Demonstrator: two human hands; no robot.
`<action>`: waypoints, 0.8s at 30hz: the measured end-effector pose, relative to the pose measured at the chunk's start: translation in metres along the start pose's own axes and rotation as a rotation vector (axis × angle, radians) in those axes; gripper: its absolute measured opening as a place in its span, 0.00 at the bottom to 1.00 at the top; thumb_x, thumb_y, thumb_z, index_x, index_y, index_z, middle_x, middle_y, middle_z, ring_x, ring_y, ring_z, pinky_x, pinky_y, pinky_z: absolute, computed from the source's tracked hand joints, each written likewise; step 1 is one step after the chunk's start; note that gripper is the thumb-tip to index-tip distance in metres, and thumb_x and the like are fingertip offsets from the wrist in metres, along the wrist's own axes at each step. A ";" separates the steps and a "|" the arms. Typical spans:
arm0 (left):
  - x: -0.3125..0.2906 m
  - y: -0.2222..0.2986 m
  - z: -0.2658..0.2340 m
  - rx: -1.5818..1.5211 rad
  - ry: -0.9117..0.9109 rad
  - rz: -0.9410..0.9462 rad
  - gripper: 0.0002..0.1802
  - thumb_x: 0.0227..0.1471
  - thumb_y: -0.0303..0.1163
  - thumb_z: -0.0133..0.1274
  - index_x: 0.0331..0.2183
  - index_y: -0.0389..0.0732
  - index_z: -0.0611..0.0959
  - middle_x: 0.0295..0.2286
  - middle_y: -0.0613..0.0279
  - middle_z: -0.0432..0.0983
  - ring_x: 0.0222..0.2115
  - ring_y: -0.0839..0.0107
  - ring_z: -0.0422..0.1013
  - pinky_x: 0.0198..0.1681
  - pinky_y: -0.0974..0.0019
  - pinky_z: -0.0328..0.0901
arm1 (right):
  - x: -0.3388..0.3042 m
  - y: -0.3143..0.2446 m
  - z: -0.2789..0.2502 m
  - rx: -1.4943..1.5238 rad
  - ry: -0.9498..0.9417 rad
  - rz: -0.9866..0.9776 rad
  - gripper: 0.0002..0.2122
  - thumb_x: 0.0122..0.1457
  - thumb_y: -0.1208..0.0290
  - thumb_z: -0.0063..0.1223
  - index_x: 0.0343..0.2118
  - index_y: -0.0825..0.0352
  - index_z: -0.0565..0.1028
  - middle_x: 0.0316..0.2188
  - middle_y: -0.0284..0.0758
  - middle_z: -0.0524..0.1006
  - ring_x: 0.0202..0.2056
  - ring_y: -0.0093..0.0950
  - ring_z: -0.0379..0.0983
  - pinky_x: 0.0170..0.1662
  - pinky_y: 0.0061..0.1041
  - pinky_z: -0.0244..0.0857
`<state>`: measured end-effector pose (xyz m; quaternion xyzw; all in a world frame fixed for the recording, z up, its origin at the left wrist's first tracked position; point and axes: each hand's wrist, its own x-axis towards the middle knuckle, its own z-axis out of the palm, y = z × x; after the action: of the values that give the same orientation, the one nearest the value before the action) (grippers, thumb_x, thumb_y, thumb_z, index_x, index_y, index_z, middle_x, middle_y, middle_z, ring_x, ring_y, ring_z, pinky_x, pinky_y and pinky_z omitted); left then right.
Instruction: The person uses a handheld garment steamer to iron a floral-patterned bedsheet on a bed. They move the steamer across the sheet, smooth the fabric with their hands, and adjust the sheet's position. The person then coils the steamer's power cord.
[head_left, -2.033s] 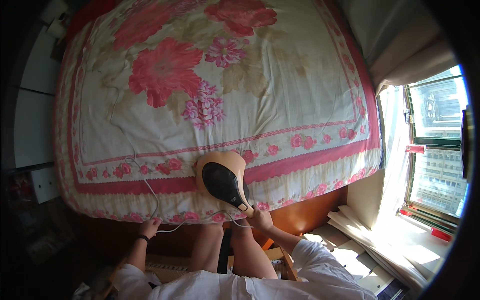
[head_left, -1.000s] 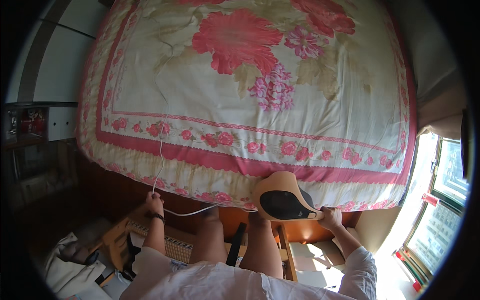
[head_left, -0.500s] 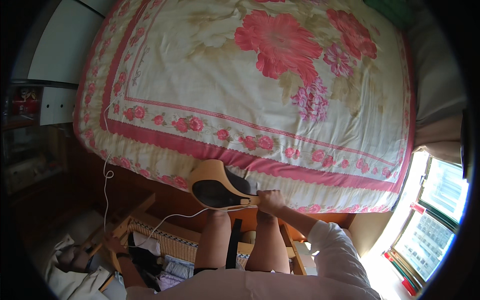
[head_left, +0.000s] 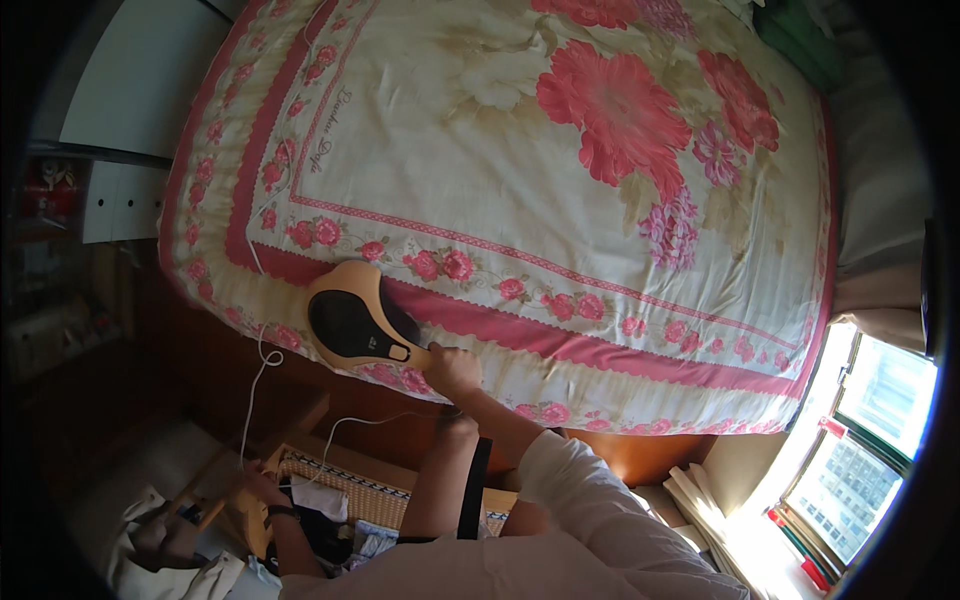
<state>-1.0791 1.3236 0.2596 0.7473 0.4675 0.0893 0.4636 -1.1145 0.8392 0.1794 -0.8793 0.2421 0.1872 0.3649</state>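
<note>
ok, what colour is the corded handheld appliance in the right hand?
The handheld appliance is tan with near-black panels; best seen in the head view.

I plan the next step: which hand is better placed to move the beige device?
Probably the right hand: it grips the beige device by its handle. The left hand, lower, holds the white cable.

One left hand point(head_left: 256, 482) and one right hand point(head_left: 453, 371) make two bare hands, along with one handheld mattress vacuum point(head_left: 350, 322), one white power cord point(head_left: 262, 366) and one dark wristband point(head_left: 284, 511). One floral bedspread point(head_left: 450, 165) carries three large red flowers point(head_left: 615, 115), one cut off at the upper edge. Around it are one woven seat point(head_left: 385, 505), two window panes point(head_left: 885, 395) and three round dark holes point(head_left: 130, 203) in white storage fronts point(head_left: 115, 226).
</note>
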 end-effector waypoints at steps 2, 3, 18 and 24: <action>0.004 0.009 0.006 -0.087 -0.052 -0.006 0.06 0.47 0.32 0.52 0.23 0.41 0.75 0.19 0.63 0.70 0.11 0.75 0.55 0.14 0.73 0.50 | -0.004 0.011 -0.013 -0.003 0.052 -0.006 0.07 0.47 0.67 0.49 0.29 0.60 0.74 0.22 0.42 0.78 0.26 0.44 0.77 0.30 0.43 0.71; 0.007 0.009 0.012 -0.130 -0.082 -0.012 0.06 0.47 0.32 0.52 0.24 0.41 0.75 0.19 0.62 0.71 0.11 0.75 0.55 0.13 0.73 0.50 | -0.009 0.019 -0.023 -0.016 0.074 0.007 0.06 0.47 0.67 0.49 0.28 0.60 0.74 0.22 0.42 0.78 0.26 0.44 0.77 0.29 0.43 0.71; -0.218 -0.003 0.366 1.152 -1.162 1.109 0.40 0.55 0.58 0.42 0.64 0.54 0.54 0.65 0.51 0.35 0.66 0.49 0.29 0.60 0.31 0.34 | -0.183 0.208 -0.038 0.229 0.616 0.708 0.13 0.37 0.70 0.59 0.28 0.70 0.75 0.22 0.49 0.76 0.29 0.51 0.74 0.33 0.44 0.66; -0.210 -0.047 0.371 1.125 -0.981 1.347 0.70 0.29 0.80 0.50 0.65 0.61 0.38 0.65 0.49 0.21 0.63 0.38 0.18 0.53 0.17 0.30 | -0.172 0.205 -0.030 0.317 0.636 0.644 0.13 0.37 0.71 0.57 0.28 0.72 0.75 0.21 0.50 0.75 0.26 0.51 0.73 0.32 0.41 0.67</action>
<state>-1.0126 0.9402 0.0806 0.9207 -0.3211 -0.2187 0.0376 -1.3652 0.7404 0.1737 -0.7068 0.6273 -0.0269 0.3260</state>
